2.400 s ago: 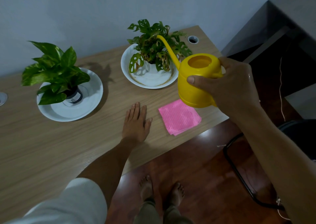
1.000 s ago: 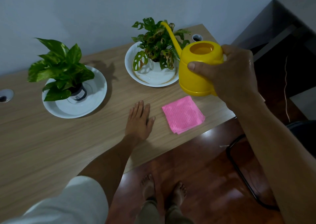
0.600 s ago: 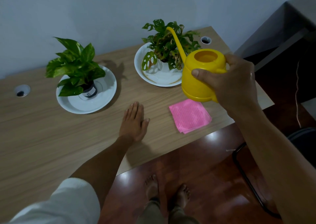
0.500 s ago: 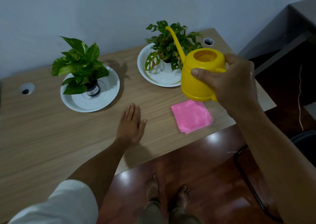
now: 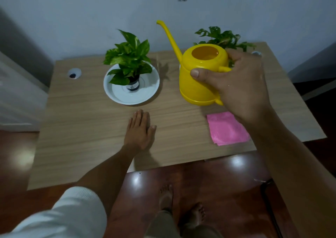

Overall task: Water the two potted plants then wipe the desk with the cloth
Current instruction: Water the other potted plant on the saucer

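Observation:
My right hand grips the handle of a yellow watering can, held upright above the desk, its long spout pointing up and left between the two plants. A broad-leafed plant in a small dark pot stands on a white saucer at centre left. The second plant, with holed leaves, is mostly hidden behind the can and my hand. A folded pink cloth lies near the desk's front right edge. My left hand rests flat on the wooden desk, fingers together.
A round cable hole sits at the desk's back left, another at the back right. A wall runs right behind the desk. My bare feet stand on the glossy red-brown floor below the front edge. A dark chair frame is at lower right.
The watering can has moved left, away from above the holed-leaf plant toward the broad-leafed plant, and sits upright. My view has swung left. My left hand stays flat on the desk.

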`<state>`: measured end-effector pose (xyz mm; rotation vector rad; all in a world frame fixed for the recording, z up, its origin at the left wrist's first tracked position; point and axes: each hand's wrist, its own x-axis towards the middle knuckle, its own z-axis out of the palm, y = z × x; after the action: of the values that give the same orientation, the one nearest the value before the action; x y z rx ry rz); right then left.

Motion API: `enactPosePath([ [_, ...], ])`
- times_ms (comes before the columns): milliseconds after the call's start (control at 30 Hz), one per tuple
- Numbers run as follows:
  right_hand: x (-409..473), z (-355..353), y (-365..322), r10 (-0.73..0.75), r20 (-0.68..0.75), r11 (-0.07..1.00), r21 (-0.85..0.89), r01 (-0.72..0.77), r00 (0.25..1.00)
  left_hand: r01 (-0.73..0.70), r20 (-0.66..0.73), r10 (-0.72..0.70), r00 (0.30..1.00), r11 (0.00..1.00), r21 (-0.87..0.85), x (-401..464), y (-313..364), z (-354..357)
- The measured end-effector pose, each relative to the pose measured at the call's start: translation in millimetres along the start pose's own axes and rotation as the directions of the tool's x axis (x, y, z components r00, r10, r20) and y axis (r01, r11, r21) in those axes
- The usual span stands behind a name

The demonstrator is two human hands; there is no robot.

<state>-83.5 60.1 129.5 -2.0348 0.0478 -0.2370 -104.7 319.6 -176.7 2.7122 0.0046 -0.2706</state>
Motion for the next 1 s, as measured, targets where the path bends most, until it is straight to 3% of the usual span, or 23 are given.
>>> enactPosePath([
  [267, -6, 47, -12, -0.005, 0.142, 0.999, 0.034, 0.000, 0.990, 0.093, -0.016, -0.094, 0.995, 0.995, -0.018, -18, -24, -1],
  [467, -6, 66, -13, -0.019, 0.215, 0.999, 0.042, 0.010, 0.976, 0.064, -0.042, -0.065, 0.997, 0.997, -0.030, -23, -35, 6],
  [1000, -9, 68, -16, 0.061, 0.241, 0.995, -0.096, -0.039, 0.969, 0.047, -0.100, -0.046, 0.994, 0.999, 0.005, -27, -38, 10],
])
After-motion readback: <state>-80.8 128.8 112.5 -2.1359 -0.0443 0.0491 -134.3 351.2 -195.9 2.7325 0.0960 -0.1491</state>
